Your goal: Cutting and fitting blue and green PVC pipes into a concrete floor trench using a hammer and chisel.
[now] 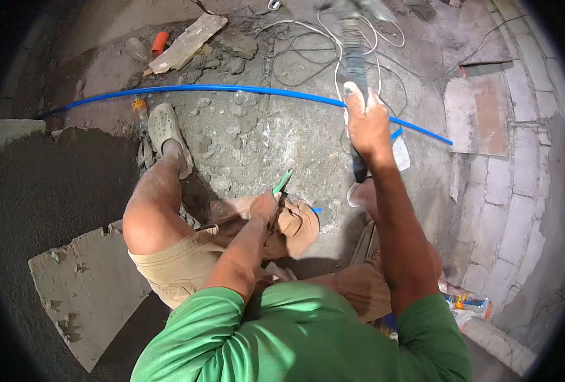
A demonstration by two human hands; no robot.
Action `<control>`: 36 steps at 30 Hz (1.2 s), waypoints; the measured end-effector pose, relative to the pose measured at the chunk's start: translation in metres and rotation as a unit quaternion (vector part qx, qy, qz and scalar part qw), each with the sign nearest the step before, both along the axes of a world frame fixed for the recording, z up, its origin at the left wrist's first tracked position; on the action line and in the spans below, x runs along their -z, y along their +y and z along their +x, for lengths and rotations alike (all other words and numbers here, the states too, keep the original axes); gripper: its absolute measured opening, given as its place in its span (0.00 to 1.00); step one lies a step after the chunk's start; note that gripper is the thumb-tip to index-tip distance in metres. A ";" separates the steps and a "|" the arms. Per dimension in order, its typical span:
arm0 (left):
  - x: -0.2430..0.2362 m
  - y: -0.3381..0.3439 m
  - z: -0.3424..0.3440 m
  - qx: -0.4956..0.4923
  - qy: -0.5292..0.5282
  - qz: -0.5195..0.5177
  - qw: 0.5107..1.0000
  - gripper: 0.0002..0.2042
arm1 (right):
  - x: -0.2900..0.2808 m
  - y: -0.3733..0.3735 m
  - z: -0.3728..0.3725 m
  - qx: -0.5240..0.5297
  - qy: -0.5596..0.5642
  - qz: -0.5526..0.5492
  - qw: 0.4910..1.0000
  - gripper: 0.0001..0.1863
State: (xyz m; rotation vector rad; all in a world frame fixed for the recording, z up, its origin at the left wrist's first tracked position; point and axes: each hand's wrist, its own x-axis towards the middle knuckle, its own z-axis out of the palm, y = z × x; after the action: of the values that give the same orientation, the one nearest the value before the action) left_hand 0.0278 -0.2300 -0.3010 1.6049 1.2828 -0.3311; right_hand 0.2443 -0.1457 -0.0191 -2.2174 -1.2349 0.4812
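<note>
My right hand is closed around the tape-wrapped handle of a hammer. The hammer's grey head, smeared by motion, is at the upper edge, and the handle's dark butt end shows below my fist. My left hand grips a narrow green chisel, whose end points toward the rough, broken concrete floor. Beside that hand lies a tan-brown folded thing whose kind I cannot make out. My fingers partly hide the chisel.
A long blue pipe crosses the floor beyond my feet, passing behind my right hand. Loose cables coil farther off. Rubble and a broken slab lie at upper left, a mortar-marked board at lower left. A block wall stands right, near a plastic bottle.
</note>
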 end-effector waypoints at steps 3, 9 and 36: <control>-0.013 0.003 0.011 0.003 -0.006 0.000 1.000 0.20 | 0.073 -0.060 -0.017 0.003 -0.141 0.110 0.984 0.23; 0.000 0.019 0.001 0.011 0.021 -0.010 1.000 0.20 | 0.136 -0.121 -0.008 -0.142 -0.049 -0.382 0.912 0.32; 0.007 -0.019 -0.006 0.018 -0.025 0.044 0.999 0.20 | 0.051 -0.119 -0.039 -0.105 -0.079 0.147 0.980 0.21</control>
State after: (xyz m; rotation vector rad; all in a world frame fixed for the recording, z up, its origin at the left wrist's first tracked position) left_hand 0.0222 -0.2485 -0.3080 1.7016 1.2464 -0.2579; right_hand 0.2058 -0.2649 -0.0703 -1.9144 -1.5263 0.1856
